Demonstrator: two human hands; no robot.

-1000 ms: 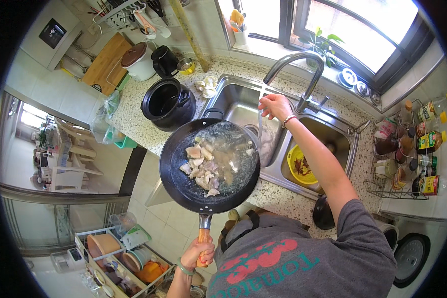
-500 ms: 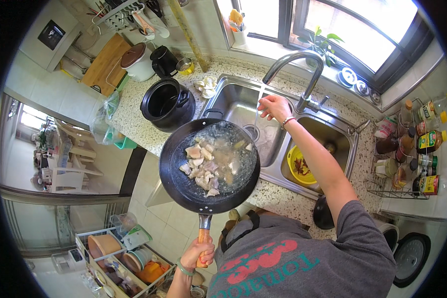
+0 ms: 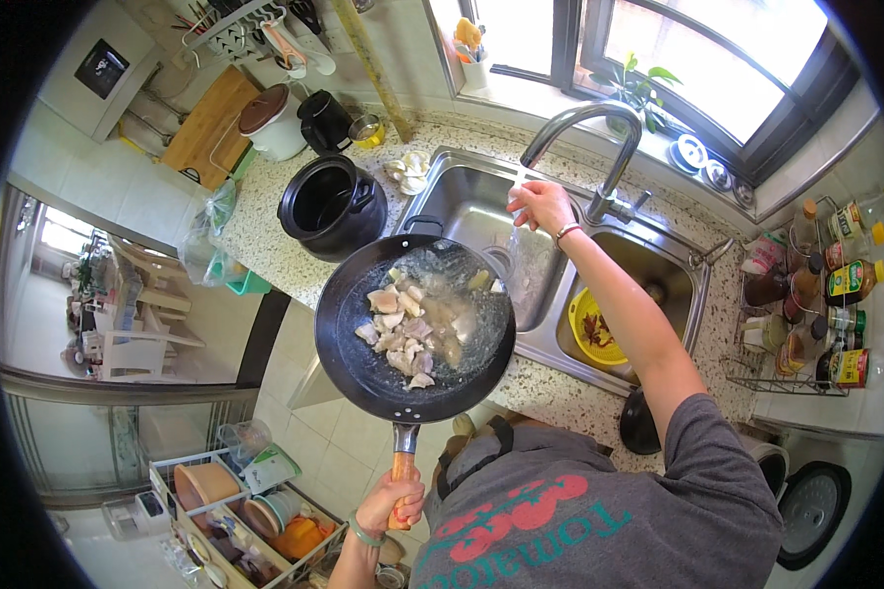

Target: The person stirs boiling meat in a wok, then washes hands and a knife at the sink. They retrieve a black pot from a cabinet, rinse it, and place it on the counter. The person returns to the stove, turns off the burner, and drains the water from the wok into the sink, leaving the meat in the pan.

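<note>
My left hand (image 3: pixel 391 501) is closed around the wooden handle (image 3: pixel 403 471) of a black wok (image 3: pixel 349 363). The wok is held in the air beside the counter, its far rim reaching over the sink's near left edge. Cut pieces of pale meat (image 3: pixel 398 339) lie in cloudy, foamy liquid inside it. My right hand (image 3: pixel 543 206) is under the faucet (image 3: pixel 584 110) with fingers curled together, and running water falls over them into the left basin (image 3: pixel 462 201). Whether anything is between those fingers is hidden.
The right basin holds a yellow strainer (image 3: pixel 578 344) with reddish-brown bits. A black pot (image 3: pixel 334 211), white garlic-like pieces (image 3: pixel 410 172) and a black kettle (image 3: pixel 324 120) stand left of the sink. Sauce bottles (image 3: pixel 850 283) fill a rack at right; a black lid (image 3: pixel 641 422) lies near me.
My right hand has shifted slightly right and up under the faucet, its fingers more curled. The liquid in the wok has swirled a little; my left hand keeps its hold.
</note>
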